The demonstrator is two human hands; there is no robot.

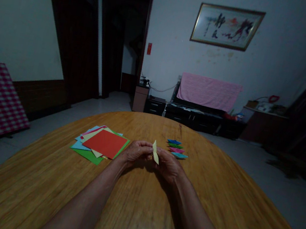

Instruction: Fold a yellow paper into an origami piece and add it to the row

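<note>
Between my two hands, just above the wooden table (pixel 136 206), is a pale yellow piece of folded paper (pixel 155 153), narrow with pointed ends. My left hand (pixel 138 153) pinches it from the left with thumb and fingers. My right hand (pixel 170 165) grips it from the right, its fingertips partly hidden behind the paper. Beyond my right hand, several small folded paper boats lie in a row: a dark blue one (pixel 174 142), a green one (pixel 175 146), a pink one (pixel 176 150) and a light blue one (pixel 179 156).
Left of my hands lies a loose pile of coloured paper sheets, a red sheet (pixel 105 143) on top and a green sheet (pixel 88 156) sticking out below. The round table's far edge faces a black cabinet (pixel 194 117) with a pink cloth (pixel 208 92) above it.
</note>
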